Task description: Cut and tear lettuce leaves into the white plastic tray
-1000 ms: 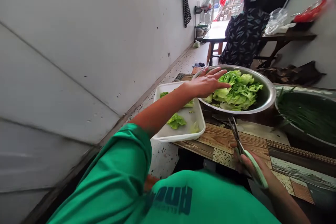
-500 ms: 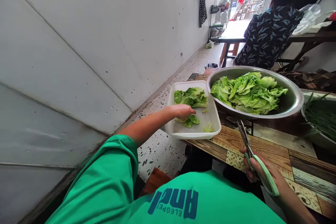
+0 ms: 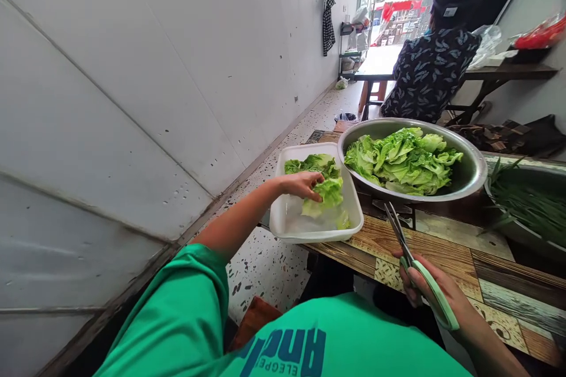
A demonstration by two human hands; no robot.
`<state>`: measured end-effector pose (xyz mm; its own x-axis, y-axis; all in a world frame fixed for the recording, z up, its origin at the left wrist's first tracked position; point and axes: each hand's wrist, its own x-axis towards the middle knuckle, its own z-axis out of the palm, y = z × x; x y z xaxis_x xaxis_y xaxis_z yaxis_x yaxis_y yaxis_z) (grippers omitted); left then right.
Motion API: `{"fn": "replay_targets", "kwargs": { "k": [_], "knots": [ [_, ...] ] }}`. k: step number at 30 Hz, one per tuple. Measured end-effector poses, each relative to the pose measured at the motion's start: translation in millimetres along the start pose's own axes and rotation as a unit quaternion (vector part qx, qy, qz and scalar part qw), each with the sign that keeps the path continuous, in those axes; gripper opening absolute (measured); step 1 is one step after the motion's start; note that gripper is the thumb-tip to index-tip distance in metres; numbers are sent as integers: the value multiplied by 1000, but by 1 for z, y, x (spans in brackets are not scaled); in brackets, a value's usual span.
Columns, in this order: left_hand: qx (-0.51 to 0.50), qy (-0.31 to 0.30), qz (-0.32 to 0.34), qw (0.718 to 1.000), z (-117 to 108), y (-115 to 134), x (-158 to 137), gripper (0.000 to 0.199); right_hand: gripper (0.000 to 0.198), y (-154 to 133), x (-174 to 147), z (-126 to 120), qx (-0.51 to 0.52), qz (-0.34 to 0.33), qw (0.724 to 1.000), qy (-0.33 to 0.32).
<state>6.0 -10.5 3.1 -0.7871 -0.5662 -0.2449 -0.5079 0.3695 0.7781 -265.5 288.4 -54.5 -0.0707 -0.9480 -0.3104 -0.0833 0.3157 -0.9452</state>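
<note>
My left hand is over the white plastic tray, its fingers closed on a lettuce leaf. Behind it in the tray lie more green leaves, and a small pale scrap rests near the right front corner. In my right hand are scissors with pale green handles. Their blades point up and away, slightly apart, above the table edge. A large steel basin heaped with lettuce stands right of the tray, close against its rim.
The wood-patterned table runs along my front. Long green stalks fill a container at the right. A person in a leaf-print shirt sits with their back to me by another table. A white wall rises at the left.
My left hand has lifted the lettuce leaf slightly from the tray floor, and more of the leaf shows. The whole view has shifted a little; my right hand still holds the scissors.
</note>
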Motion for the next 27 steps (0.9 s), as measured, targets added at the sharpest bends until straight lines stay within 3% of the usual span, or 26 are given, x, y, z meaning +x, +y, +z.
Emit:
{"fn": "replay_targets", "kwargs": {
  "k": [2, 6, 9, 12, 19, 23, 27],
  "knots": [
    [-173, 20, -9, 985, 1, 11, -3, 59, 73, -3, 3, 3, 8, -9, 1000, -5],
    [-421, 71, 11, 904, 16, 41, -8, 66, 76, -21, 9, 11, -32, -25, 999, 2],
    [-525, 100, 22, 845, 30, 64, -10, 55, 80, -41, 9, 19, -99, -36, 994, 35],
    [-568, 133, 6, 812, 42, 82, -10, 40, 82, -55, 7, 24, -131, -50, 988, 63],
    [-546, 159, -5, 823, 71, 98, -10, 45, 90, -53, 14, 34, 12, -35, 999, -19],
    [-503, 191, 11, 843, 86, 101, -12, 60, 85, -55, 17, 36, 19, -35, 999, -3],
    [-464, 205, 3, 862, 92, 102, -13, 59, 77, -58, 19, 36, -8, -25, 999, 17]
  ]
}}
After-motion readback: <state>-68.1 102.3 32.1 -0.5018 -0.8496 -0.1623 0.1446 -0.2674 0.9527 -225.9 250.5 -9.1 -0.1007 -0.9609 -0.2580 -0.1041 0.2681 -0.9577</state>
